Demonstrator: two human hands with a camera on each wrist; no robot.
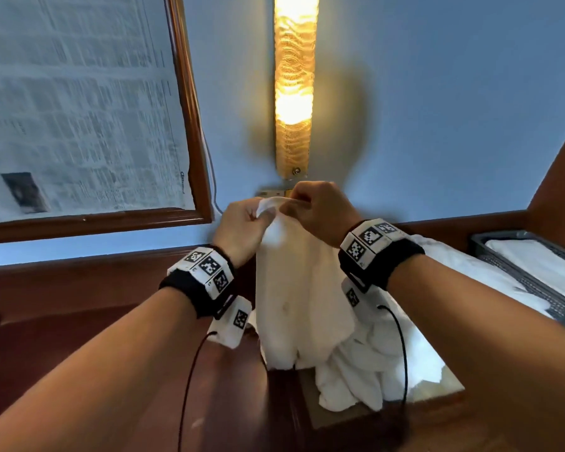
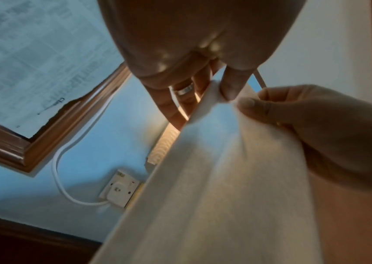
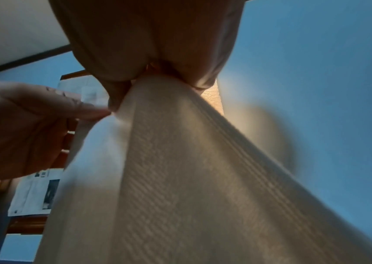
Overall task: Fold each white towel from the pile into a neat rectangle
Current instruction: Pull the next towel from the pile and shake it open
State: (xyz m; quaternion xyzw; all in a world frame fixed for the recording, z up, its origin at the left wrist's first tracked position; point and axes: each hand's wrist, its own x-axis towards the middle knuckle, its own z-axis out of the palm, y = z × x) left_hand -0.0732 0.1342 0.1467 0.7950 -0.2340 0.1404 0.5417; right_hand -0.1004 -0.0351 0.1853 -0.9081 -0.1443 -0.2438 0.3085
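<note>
A white towel (image 1: 294, 288) hangs in the air above the wooden table, held up by its top edge. My left hand (image 1: 242, 228) pinches that edge between thumb and fingers. My right hand (image 1: 320, 212) pinches the same edge right beside it, the two hands almost touching. In the left wrist view the left hand (image 2: 223, 89) grips the towel (image 2: 214, 187) with the right hand (image 2: 293, 114) next to it. In the right wrist view the right hand (image 3: 153, 78) holds the ribbed towel (image 3: 180, 178). More crumpled white towels (image 1: 372, 363) lie in a pile below.
A dark basket (image 1: 532, 275) with white cloth inside stands at the right. A lit wall lamp (image 1: 294, 83) and a socket (image 2: 121, 189) with a white cable sit on the blue wall. A wood-framed panel covered in newspaper (image 1: 72, 102) fills the upper left.
</note>
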